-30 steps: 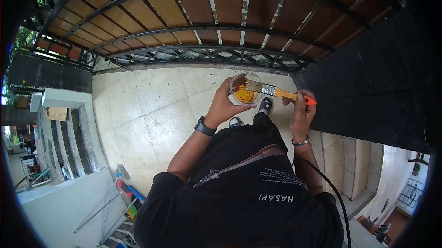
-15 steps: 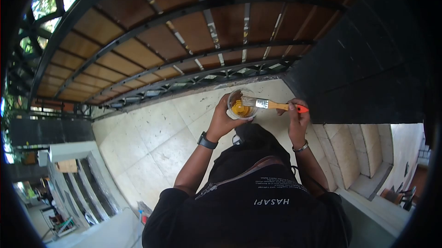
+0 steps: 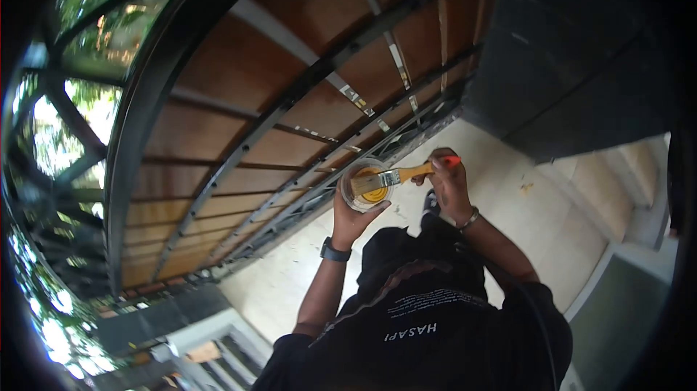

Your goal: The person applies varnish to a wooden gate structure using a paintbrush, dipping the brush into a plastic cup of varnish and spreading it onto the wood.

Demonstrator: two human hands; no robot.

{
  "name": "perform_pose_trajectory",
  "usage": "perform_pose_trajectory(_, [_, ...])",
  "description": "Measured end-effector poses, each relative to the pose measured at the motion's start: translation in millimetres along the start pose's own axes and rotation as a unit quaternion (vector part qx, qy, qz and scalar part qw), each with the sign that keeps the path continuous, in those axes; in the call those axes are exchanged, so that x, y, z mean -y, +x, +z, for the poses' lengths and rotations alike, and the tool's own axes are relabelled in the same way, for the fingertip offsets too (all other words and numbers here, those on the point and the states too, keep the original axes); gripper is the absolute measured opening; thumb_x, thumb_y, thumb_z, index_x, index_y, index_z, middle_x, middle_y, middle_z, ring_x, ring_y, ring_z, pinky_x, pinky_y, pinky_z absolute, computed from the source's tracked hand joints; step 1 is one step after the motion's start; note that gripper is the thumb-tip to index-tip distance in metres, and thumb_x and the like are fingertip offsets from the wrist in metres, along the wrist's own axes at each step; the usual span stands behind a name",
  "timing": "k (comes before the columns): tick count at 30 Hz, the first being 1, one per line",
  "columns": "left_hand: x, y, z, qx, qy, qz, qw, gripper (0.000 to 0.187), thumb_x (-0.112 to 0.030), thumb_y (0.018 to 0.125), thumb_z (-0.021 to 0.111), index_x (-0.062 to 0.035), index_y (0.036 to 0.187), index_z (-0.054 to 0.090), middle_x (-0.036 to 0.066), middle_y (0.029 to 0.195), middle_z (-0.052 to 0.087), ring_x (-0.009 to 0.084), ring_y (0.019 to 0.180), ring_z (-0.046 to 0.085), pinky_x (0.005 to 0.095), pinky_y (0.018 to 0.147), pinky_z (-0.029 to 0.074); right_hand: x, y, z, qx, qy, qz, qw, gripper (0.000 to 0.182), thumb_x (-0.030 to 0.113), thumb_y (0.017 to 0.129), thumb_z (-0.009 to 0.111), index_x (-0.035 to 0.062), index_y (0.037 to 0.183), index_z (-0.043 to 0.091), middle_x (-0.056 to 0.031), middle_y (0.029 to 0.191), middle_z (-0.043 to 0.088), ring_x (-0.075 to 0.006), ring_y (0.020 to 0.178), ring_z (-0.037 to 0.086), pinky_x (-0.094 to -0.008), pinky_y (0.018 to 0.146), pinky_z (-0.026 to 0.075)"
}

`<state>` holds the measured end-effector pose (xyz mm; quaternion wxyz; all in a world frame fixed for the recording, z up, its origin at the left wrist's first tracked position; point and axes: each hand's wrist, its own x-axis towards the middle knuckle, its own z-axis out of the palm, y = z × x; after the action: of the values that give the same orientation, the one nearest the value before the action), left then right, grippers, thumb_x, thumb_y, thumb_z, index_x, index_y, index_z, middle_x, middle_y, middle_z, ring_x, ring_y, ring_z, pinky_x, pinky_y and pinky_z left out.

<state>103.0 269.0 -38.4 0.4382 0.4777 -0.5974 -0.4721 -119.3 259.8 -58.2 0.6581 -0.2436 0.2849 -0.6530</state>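
My left hand (image 3: 351, 218) is wrapped round a clear plastic cup (image 3: 349, 200) with amber liquid at its bottom. A flat paintbrush (image 3: 415, 171) with a wooden handle and red tip is in my right hand (image 3: 449, 182), its fingers closed round the handle's end. The brush's bristles lie over the mouth of the cup; whether they touch the liquid I cannot tell. Just beyond the cup rises a black metal frame with brown wooden panels (image 3: 239, 50).
Pale floor tiles (image 3: 290, 286) lie below, with a shoe (image 3: 430, 201) near my right hand. A dark panel (image 3: 566, 64) stands at the upper right, above pale steps (image 3: 588, 188). Green foliage (image 3: 109, 10) shows through the metalwork at the left.
The view has turned and come closer to the panelled frame. Both hands, with the cup and brush, now appear nearer to it, and the brush reaches farther across the cup.
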Motion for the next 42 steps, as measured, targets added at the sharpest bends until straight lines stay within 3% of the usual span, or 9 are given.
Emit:
perform_pose_trajectory(12, [82.0, 85.7, 6.7, 0.188, 0.114, 0.031, 0.975, 0.094, -0.005, 0.060, 0.089, -0.0032, 0.134, 0.031, 0.015, 0.128, 0.050, 0.0232, 0.116, 0.053, 0.0363, 0.099, 0.047, -75.1, 16.3, -74.5, -0.165, -0.021, -0.061, 0.984, 0.021, 0.019, 0.096, 0.058, 0.0014, 0.107, 0.055, -0.0051, 0.088, 0.060, -0.0093, 0.076, 0.058, -0.0259, 0.074, 0.048])
perform_pose_trajectory(18, [212.7, 131.0, 33.4, 0.280, 0.054, 0.009, 0.958, 0.099, -0.004, 0.058, 0.089, -0.0061, 0.136, 0.028, 0.016, 0.131, 0.047, 0.0261, 0.120, 0.051, 0.0382, 0.101, 0.045, -154.5, 31.0, -134.4, -0.268, 0.021, -0.125, 0.955, 0.018, 0.017, 0.097, 0.055, 0.0014, 0.104, 0.049, -0.0098, 0.087, 0.062, -0.0193, 0.079, 0.066, -0.0309, 0.075, 0.051])
perform_pose_trajectory(20, [280.3, 136.4, 28.1, 0.272, 0.096, 0.011, 0.957, 0.100, -0.004, 0.058, 0.089, -0.0055, 0.137, 0.027, 0.016, 0.133, 0.047, 0.0271, 0.122, 0.049, 0.0400, 0.105, 0.042, -189.9, 41.7, -153.9, -0.308, 0.050, -0.183, 0.932, 0.018, 0.017, 0.096, 0.055, 0.0015, 0.103, 0.051, -0.0052, 0.086, 0.053, -0.0128, 0.072, 0.053, -0.0349, 0.071, 0.051])
perform_pose_trajectory(24, [368.9, 136.0, 24.7, 0.193, 0.248, 0.063, 0.947, 0.106, -0.009, 0.057, 0.090, -0.0051, 0.140, 0.024, 0.017, 0.133, 0.046, 0.0283, 0.122, 0.048, 0.0402, 0.105, 0.040, -258.8, 73.5, -210.3, -0.321, 0.099, -0.240, 0.911, 0.020, 0.018, 0.096, 0.053, 0.0026, 0.107, 0.048, -0.0075, 0.089, 0.052, -0.0231, 0.084, 0.062, -0.0418, 0.073, 0.054])
perform_pose_trajectory(25, [389.7, 136.7, 30.0, 0.143, 0.089, -0.020, 0.985, 0.106, -0.015, 0.056, 0.091, -0.0049, 0.140, 0.027, 0.016, 0.132, 0.048, 0.0284, 0.124, 0.046, 0.0414, 0.107, 0.037, -276.1, 83.4, -226.3, -0.310, 0.096, -0.257, 0.910, 0.021, 0.020, 0.097, 0.052, 0.0026, 0.108, 0.047, -0.0084, 0.091, 0.052, -0.0240, 0.084, 0.062, -0.0416, 0.073, 0.053])
perform_pose_trajectory(27, [415.9, 149.0, 28.1, 0.149, 0.149, 0.038, 0.977, 0.102, -0.020, 0.057, 0.091, -0.0046, 0.139, 0.032, 0.015, 0.132, 0.048, 0.0282, 0.125, 0.045, 0.0420, 0.108, 0.035, -309.7, 102.9, -255.5, -0.312, 0.085, -0.280, 0.904, 0.019, 0.019, 0.098, 0.049, 0.0026, 0.108, 0.047, -0.0100, 0.093, 0.054, -0.0246, 0.084, 0.062, -0.0416, 0.073, 0.053])
perform_pose_trajectory(30, [421.4, 164.7, 41.2, 0.180, 0.251, 0.111, 0.945, 0.089, -0.033, 0.062, 0.087, -0.0050, 0.135, 0.044, 0.012, 0.134, 0.049, 0.0268, 0.127, 0.045, 0.0419, 0.110, 0.031, -338.1, 134.7, -278.4, -0.308, 0.096, -0.300, 0.898, 0.018, 0.017, 0.099, 0.046, 0.0017, 0.108, 0.047, -0.0126, 0.095, 0.056, -0.0264, 0.083, 0.062, -0.0413, 0.075, 0.051])
perform_pose_trajectory(40, [449.0, 133.0, 4.2, 0.238, 0.086, -0.030, 0.967, 0.084, -0.049, 0.061, 0.087, -0.0162, 0.131, 0.053, 0.014, 0.132, 0.044, 0.0340, 0.126, 0.045, 0.0462, 0.101, 0.045, -386.6, 222.8, -282.2, -0.363, 0.162, -0.345, 0.850, 0.022, 0.019, 0.101, 0.044, 0.0003, 0.111, 0.049, -0.0131, 0.092, 0.062, -0.0269, 0.081, 0.067, -0.0401, 0.078, 0.054])
perform_pose_trajectory(42, [440.5, 135.3, 2.3, 0.291, 0.104, 0.024, 0.951, 0.109, -0.049, 0.055, 0.091, -0.0076, 0.137, 0.032, 0.016, 0.132, 0.042, 0.0318, 0.127, 0.046, 0.0409, 0.107, 0.042, -393.4, 233.1, -283.8, -0.390, 0.166, -0.351, 0.835, 0.022, 0.016, 0.098, 0.053, -0.0007, 0.112, 0.050, -0.0120, 0.098, 0.060, -0.0244, 0.080, 0.067, -0.0339, 0.074, 0.055])
